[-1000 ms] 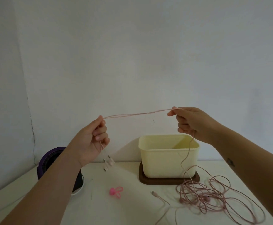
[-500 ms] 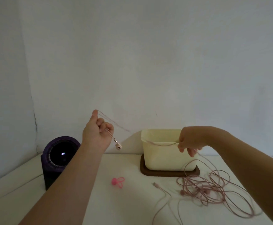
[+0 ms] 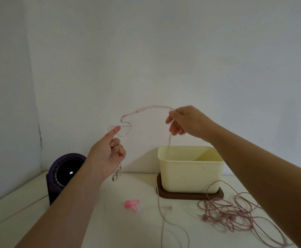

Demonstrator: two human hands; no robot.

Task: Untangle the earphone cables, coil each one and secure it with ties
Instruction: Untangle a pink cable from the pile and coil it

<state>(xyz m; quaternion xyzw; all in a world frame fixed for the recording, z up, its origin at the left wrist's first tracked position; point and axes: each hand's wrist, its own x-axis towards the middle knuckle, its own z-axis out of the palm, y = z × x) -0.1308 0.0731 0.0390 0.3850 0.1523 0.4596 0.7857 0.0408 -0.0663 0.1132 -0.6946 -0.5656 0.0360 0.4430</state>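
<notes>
Thin pink earphone cable (image 3: pixel 153 106), pinched in the right hand (image 3: pixel 187 122) and gripped in the left hand (image 3: pixel 105 155), should wrap in even, untwisted loops.

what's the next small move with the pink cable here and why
Probably swing the right hand toward the left hand and lay the slack thin pink earphone cable as another loop over its raised forefinger: one loop already sits there, the earbuds hang below that hand, and more cable trails to the white table.
</notes>
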